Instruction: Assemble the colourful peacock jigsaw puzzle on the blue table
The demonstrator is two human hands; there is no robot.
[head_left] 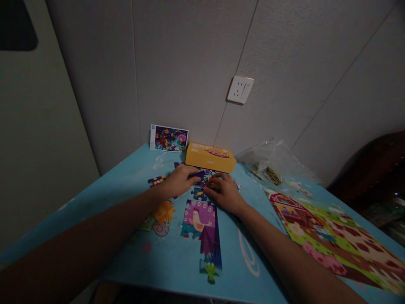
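Observation:
In the head view my left hand (179, 181) pinches a dark blue puzzle piece (198, 175) between thumb and fingers, above the pile of loose pieces. Just to its right, my right hand (227, 193) lies low over the pile, palm down, its fingers bent and apart with colourful pieces showing between thumb and fingertips. A small dark blue piece (198, 194) lies between the hands. Closer to me is a joined puzzle section with a pink and purple peacock (198, 217); its dark strip runs down to a piece with a green frog (210, 270).
A yellow box (209, 158) stands behind the pieces, beside a picture card (169, 138) leaning on the wall. To the right are a clear plastic bag (272, 162) with pieces inside and a farm puzzle (335, 240). Orange pieces (164, 211) lie near my left forearm.

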